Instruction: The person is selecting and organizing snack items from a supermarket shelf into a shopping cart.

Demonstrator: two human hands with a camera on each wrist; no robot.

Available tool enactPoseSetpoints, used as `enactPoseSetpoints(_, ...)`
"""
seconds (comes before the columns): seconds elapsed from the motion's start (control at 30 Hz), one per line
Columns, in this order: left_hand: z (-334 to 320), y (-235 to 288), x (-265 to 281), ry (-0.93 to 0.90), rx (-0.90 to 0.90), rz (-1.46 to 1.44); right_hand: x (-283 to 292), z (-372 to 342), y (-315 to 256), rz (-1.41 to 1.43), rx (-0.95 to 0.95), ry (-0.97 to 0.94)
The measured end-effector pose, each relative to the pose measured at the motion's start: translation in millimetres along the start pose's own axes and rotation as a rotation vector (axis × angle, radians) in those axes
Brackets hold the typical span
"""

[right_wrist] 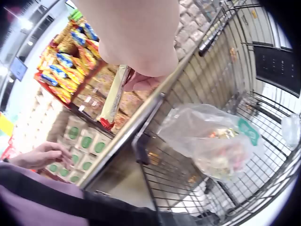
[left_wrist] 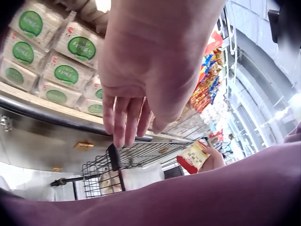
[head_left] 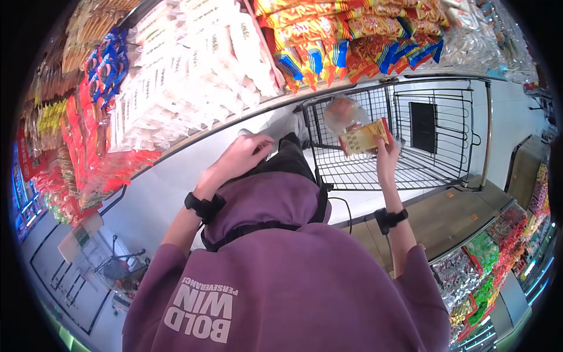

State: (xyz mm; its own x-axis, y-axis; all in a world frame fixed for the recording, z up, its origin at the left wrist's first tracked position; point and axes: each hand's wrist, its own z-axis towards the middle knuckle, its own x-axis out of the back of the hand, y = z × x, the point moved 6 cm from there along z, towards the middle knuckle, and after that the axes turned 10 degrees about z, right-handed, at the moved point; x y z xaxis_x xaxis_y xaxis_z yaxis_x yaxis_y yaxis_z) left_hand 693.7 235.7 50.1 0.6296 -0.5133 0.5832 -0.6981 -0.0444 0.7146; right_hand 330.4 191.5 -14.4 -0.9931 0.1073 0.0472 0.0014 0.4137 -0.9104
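Observation:
My right hand (head_left: 386, 157) pinches a flat gold-and-red packet (head_left: 362, 138) by its edge, over the wire shopping cart (head_left: 463, 100). In the right wrist view the packet (right_wrist: 114, 96) shows edge-on, and the wrist covers much of the hand. A clear plastic bag (right_wrist: 202, 136) with colourful items inside lies in the cart. My left hand (head_left: 249, 151) holds nothing and hangs in front of my body, its fingers loosely bent. Seen from the left wrist, that hand (left_wrist: 141, 89) overlaps the shelf edge and the cart.
White-wrapped packs (head_left: 182, 76) and red-yellow snack bags (head_left: 352, 41) fill the shelf ahead. Packs with green oval labels (left_wrist: 81, 48) sit near the left hand. A brown ledge (head_left: 451, 214) runs beside the cart on the right, with packaged sweets (head_left: 484, 255) beyond.

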Motion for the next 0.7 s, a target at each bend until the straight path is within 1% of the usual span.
enactPoseSetpoints(0.07,-1.3,16.6,4.9,-0.035,-0.026,-0.079,-22.0,-20.9,-38.6,0.032,-0.017,-0.066)
enactPoseSetpoints(0.13,-5.9,43.3,19.1,-0.024,-0.061,-0.158,-61.4,-44.4,-71.5,0.202,-0.038,-0.156)
enactPoseSetpoints(0.17,-11.2,55.8,26.5,0.004,-0.127,-0.244,-78.2,-50.1,-77.7,0.285,-0.013,-0.242)
enactPoseSetpoints(0.23,-25.0,73.1,43.4,0.010,-0.164,-0.323,-113.6,-63.1,-106.1,0.357,0.077,-0.302)
enactPoseSetpoints(0.27,-33.3,76.7,48.6,-0.024,-0.220,-0.466,-130.6,-70.8,-123.4,0.377,0.090,-0.342)
enactPoseSetpoints(0.3,-45.4,81.3,59.2,0.050,-0.241,-0.582,-146.8,-78.0,-139.8,0.349,0.103,-0.410)
enactPoseSetpoints(0.37,-67.4,83.1,79.4,0.135,-0.271,-0.818,-178.0,-96.1,-170.5,0.336,0.178,-0.431)
enactPoseSetpoints(0.4,-77.7,79.6,90.4,0.191,-0.252,-0.865,-191.3,-101.8,-176.5,0.375,0.182,-0.436)
enactPoseSetpoints(0.43,-86.4,75.9,102.5,0.293,-0.205,-0.904,-205.5,-109.8,-182.5,0.357,0.155,-0.496)
enactPoseSetpoints(0.5,-111.2,71.4,130.6,0.483,-0.175,-0.956,-234.6,-128.6,-198.8,0.317,0.104,-0.621)
enactPoseSetpoints(0.53,-121.5,64.9,142.0,0.560,-0.183,-0.967,-248.1,-140.7,-207.5,0.285,0.090,-0.642)
enactPoseSetpoints(0.6,-143.2,51.2,162.4,0.714,-0.197,-0.994,-269.0,-148.5,-208.3,0.150,0.202,-0.797)
enactPoseSetpoints(0.63,-150.9,47.1,172.3,0.756,-0.192,-0.996,-279.5,-150.2,-208.4,0.080,0.260,-0.874)
enactPoseSetpoints(0.67,-157.4,44.1,183.2,0.800,-0.186,-0.998,-292.1,-154.7,-213.2,0.031,0.369,-0.973)
enactPoseSetpoints(0.7,-165.0,38.8,193.0,0.840,-0.176,-1.001,-306.6,-161.6,-218.2,0.068,0.340,-0.924)
